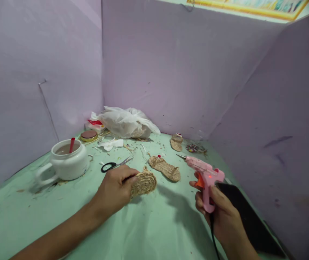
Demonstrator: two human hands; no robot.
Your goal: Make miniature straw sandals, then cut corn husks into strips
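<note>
My left hand (115, 189) is closed on a small woven straw sandal sole (144, 183), which it holds just above the green table (154, 224). My right hand (220, 209) grips a pink hot glue gun (203, 174) with an orange trigger; its metal nozzle points left and away, towards a finished straw sandal (165, 168) with a red bead lying flat between the hands. A black cord hangs down from the gun's handle. The nozzle is apart from the sole in my left hand.
Black-handled scissors (115, 165) lie beyond my left hand. A white pot (66, 162) with a red stick stands at the left. A plastic bag (127, 122), a round tin (88, 135) and another small sandal (176, 142) sit near the back wall. A dark phone (247, 216) lies at the right edge.
</note>
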